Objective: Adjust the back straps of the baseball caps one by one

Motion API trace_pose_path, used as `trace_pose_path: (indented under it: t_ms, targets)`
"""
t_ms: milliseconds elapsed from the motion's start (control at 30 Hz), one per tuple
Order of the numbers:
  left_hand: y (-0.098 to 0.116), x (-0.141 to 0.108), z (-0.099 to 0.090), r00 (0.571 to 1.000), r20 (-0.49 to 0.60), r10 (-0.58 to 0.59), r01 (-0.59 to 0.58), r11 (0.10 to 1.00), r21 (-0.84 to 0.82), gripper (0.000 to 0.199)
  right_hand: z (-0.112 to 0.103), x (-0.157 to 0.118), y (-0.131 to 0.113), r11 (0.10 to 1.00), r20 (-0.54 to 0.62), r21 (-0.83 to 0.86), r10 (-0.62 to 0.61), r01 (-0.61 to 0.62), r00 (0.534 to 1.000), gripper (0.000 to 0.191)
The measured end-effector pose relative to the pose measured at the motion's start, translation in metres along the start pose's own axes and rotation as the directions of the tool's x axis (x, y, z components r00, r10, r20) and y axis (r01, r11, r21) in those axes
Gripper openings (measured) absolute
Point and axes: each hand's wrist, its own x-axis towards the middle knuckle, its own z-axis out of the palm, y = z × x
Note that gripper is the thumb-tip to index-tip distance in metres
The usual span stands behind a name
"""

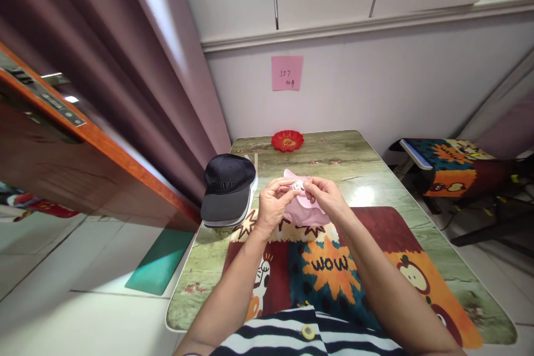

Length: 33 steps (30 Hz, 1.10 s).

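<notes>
Both hands meet over the middle of the table, above a pink cap (306, 212) that is partly hidden by the fingers. My left hand (275, 200) pinches a small whitish strap-like piece (297, 185) at the cap's near-top edge. From the other side, my right hand (323, 194) is closed on the same spot, thumb against fingers. The exact shape of the whitish piece is too small to tell. Left of my left hand lies a black cap (229, 186) with dark raised letters, resting on a lighter cap whose white edge shows beneath.
A red scalloped dish (287, 141) stands at the back of the wood-patterned table (187, 289). A colourful mat (329, 264) lies under my forearms. A purple curtain (167, 67) and an orange-edged door (137, 161) are close on the left; a pink note (287, 73) hangs on the wall.
</notes>
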Motion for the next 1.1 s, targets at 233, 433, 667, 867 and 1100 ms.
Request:
trace_pose_path:
  t_ms: [233, 433, 667, 867, 1100]
  targets:
    - [0.0, -0.001, 0.004, 0.993, -0.009, -0.117, 0.114, 0.983, -0.143, 0.035, 0.002, 0.002, 0.001, 1.0, -0.044, 0.02, 0.022, -0.021, 0.999, 0.039]
    - [0.004, -0.003, 0.005, 0.992, 0.012, -0.128, 0.129, 0.983, -0.134, 0.033, 0.001, -0.001, 0.001, 1.0, 0.036, 0.018, -0.002, 0.002, 0.999, 0.038]
    - [0.006, -0.002, 0.004, 0.984, 0.047, -0.174, 0.18, 0.969, -0.168, 0.033, -0.003, -0.003, 0.0, 0.999, 0.093, 0.035, 0.017, -0.02, 0.996, 0.04]
    - [0.009, -0.003, 0.002, 0.974, 0.067, -0.217, 0.225, 0.961, -0.16, 0.035, -0.006, -0.004, -0.001, 1.0, 0.11, 0.014, -0.016, 0.015, 0.994, 0.042]
    - [0.01, -0.003, -0.002, 0.973, 0.091, -0.211, 0.221, 0.967, -0.129, 0.036, -0.009, -0.004, -0.003, 0.999, 0.14, 0.008, -0.033, 0.032, 0.99, 0.039]
